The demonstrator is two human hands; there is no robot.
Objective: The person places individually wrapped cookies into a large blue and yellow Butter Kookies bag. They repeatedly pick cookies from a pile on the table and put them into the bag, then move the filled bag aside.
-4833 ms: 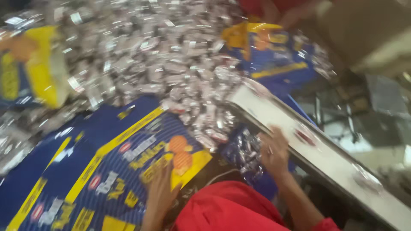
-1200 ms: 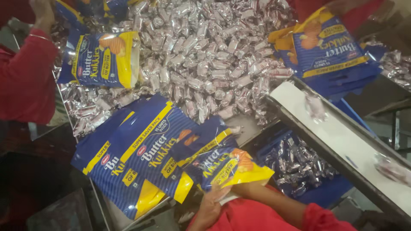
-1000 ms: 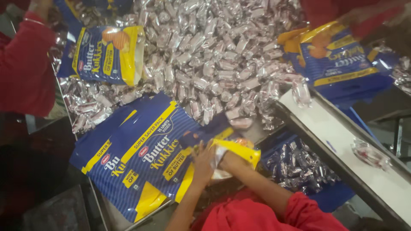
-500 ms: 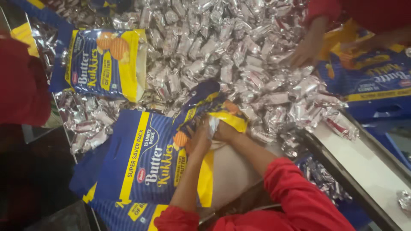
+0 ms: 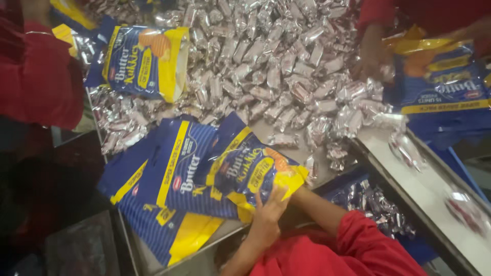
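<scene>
Bag [image 5: 250,171] lower, left hand [image 5: 266,214] beneath

Left hand [image 5: 266,212] grips blue-and-yellow biscuit bag [image 5: 253,171] (mouth toward wearer); silver wrapped packets [image 5: 276,76] heaped far across table [image 5: 294,151]

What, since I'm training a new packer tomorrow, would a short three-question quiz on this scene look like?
1. True or false: the silver-wrapped packets lie in neat rows.
2. Which of the person's hands shows its fingers on the blue-and-yellow pouch?
3. The white belt runs: A) to the left of the packets; B) to their right; C) across them.

Key: 1 false, they lie in a loose heap; 2 the left hand; 3 B.
</scene>
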